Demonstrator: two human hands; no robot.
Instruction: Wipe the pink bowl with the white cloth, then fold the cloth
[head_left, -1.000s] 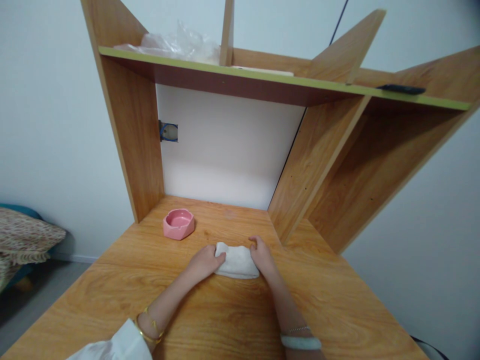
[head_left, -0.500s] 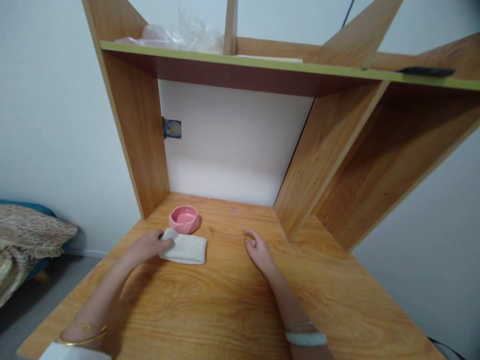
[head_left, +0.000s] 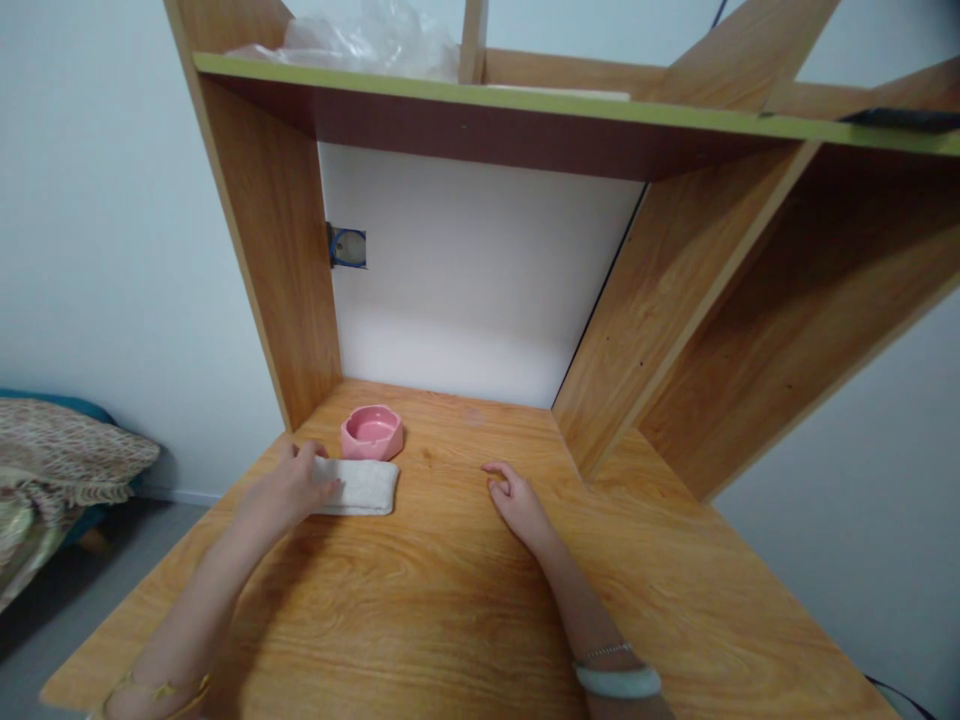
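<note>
A folded whitish cloth [head_left: 366,487] lies flat on the wooden desk, just in front of a pink ashtray [head_left: 373,433] with angular sides. At the cloth's left end is my left hand [head_left: 298,482], its thumb and fingers spread apart over the edge and covering that end. I cannot tell how much of the hand touches the fabric. My right hand [head_left: 516,500] rests on the desk to the right of the cloth, holding nothing, with the index finger stretched out and the other fingers loosely bent.
A wooden shelf unit [head_left: 262,240] rises at the back of the desk [head_left: 420,620], with upright panels on both sides. Clear plastic bags [head_left: 375,45] lie on its upper shelf. A socket box [head_left: 348,247] is set in the wall. A patterned blanket [head_left: 60,460] drapes at the far left.
The cloth has shifted a little to the left along the desk. My left hand has moved left with it, and its fingers have spread from their grip. My right hand stays put.
</note>
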